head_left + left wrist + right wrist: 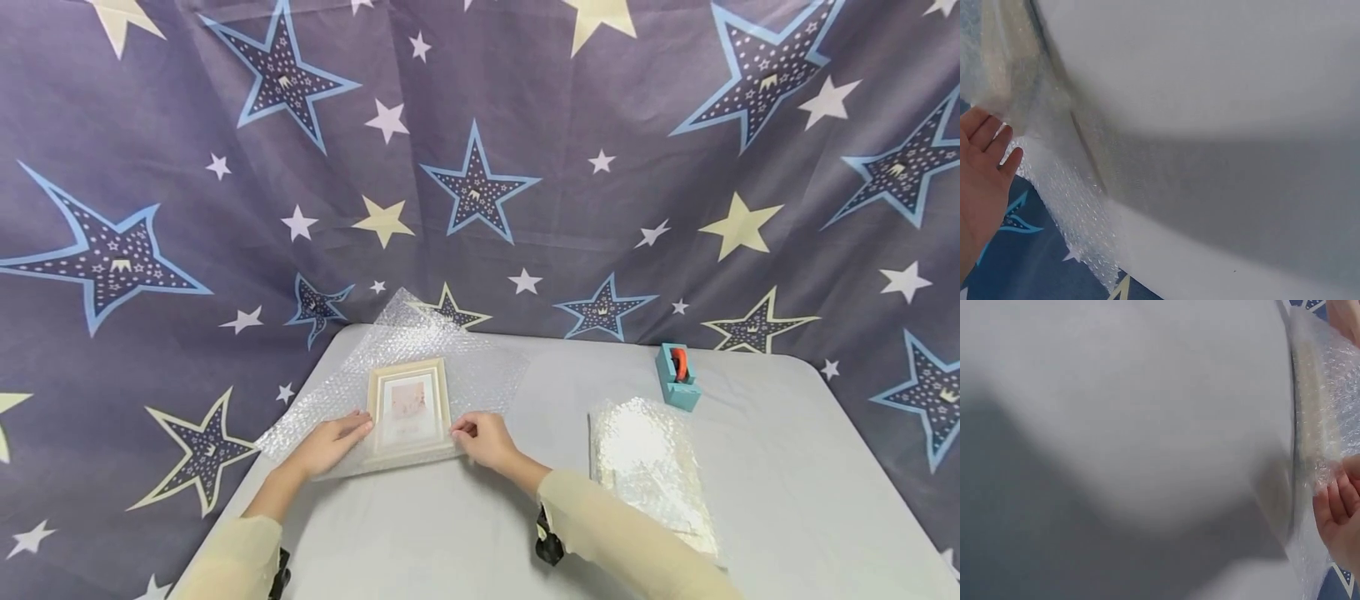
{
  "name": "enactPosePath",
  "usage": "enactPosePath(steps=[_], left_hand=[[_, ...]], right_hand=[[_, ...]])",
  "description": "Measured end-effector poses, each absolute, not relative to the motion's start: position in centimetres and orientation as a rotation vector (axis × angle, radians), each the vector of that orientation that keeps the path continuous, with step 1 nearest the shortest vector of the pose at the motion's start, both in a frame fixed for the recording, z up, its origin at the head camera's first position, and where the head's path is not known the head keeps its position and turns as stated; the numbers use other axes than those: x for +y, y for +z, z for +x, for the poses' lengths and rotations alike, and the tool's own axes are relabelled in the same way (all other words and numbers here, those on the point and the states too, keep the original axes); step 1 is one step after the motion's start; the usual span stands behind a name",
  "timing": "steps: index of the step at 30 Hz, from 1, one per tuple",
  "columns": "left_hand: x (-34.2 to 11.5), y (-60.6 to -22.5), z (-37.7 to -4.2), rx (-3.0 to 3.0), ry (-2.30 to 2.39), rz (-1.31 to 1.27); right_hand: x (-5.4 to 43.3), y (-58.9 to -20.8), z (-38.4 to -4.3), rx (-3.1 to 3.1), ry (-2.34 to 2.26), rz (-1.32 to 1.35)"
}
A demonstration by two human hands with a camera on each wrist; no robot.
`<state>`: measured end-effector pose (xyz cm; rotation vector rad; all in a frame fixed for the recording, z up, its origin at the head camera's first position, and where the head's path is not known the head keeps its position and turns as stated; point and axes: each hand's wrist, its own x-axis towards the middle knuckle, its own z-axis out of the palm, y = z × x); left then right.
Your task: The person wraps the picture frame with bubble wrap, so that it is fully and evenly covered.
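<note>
A cream picture frame (408,400) with a small pinkish print lies face up on a sheet of bubble wrap (330,396). The near part of the sheet is folded up over the frame's lower edge. At the frame's left side my left hand (333,443) touches the wrap with fairly straight fingers; the left wrist view shows this hand (985,169) against the sheet, thumb hidden. By the lower right corner, my right hand (486,440) pinches the wrap between thumb and fingers. The right wrist view shows its curled fingers (1336,499) at the clear sheet.
A flat item in bubble wrap (652,475) lies on the right of the grey-white table (795,467). Behind it stands a teal tape dispenser (678,379) with an orange-red core. A star-patterned curtain (525,108) hangs along the table's back.
</note>
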<state>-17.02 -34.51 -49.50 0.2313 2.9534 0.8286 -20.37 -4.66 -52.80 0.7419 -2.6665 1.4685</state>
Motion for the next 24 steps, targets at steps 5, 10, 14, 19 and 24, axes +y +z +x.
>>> enactPosePath(steps=[5, 10, 14, 19, 24], left_hand=[[-34.6, -49.7, -16.8, 2.938, 0.870, 0.210], [-34.4, -49.7, -16.6, 2.957, 0.801, 0.208], [-34.1, -49.9, -16.5, 3.024, 0.747, 0.280], [-33.9, -50.5, -16.5, 3.080, 0.772, 0.352], [-33.2, -50.7, -16.5, 3.074, 0.792, 0.415]], right_hand=[[-5.2, -52.7, -20.7, -2.662, 1.511, 0.631], [-5.4, -52.5, -20.7, -2.681, 1.508, 0.576], [-5.1, -52.4, -20.4, -2.679, 1.529, 0.549], [-4.5, -52.3, -20.0, -2.713, 1.536, 0.524], [-3.6, -52.1, -19.7, -2.742, 1.527, 0.500]])
